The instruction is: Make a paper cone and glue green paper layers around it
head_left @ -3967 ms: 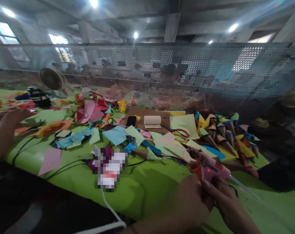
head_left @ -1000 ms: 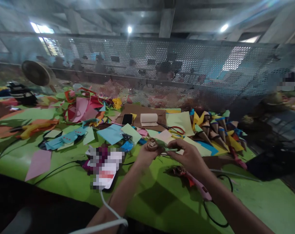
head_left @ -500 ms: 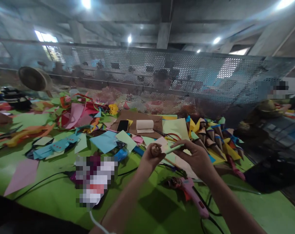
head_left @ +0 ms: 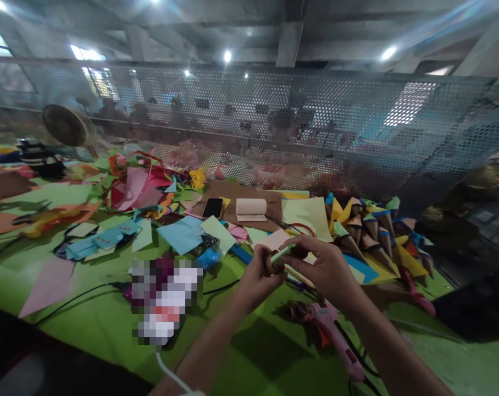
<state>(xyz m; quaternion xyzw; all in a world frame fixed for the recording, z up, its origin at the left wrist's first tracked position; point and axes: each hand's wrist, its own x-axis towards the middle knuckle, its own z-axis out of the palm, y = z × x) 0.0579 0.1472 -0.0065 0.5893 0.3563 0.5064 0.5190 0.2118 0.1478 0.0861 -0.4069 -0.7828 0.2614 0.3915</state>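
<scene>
My left hand [head_left: 260, 279] is closed around a small brown rolled piece [head_left: 270, 265], mostly hidden by the fingers. A light green paper strip [head_left: 282, 255] lies against the front of that piece. Thumb and fingers of my right hand [head_left: 321, 267] pinch the strip's right end, close beside my left hand. Below the hands a pink glue gun [head_left: 341, 342] rests on the green table [head_left: 270, 352], its nozzle pointing left. Several brown paper cones [head_left: 371, 228] with coloured edges stand in a group to the right.
Coloured paper [head_left: 181, 234] covers much of the table's left and back. A phone [head_left: 212, 208] and a cream roll [head_left: 251, 209] lie on brown sheets behind my hands. Scissors [head_left: 301, 226] are nearby. A second pink glue gun [head_left: 417, 292] lies right. A perforated screen [head_left: 233, 121] stands behind.
My hands have come closer together, and the green strip has moved from beside the brown piece to against it. The whole view has shifted slightly.
</scene>
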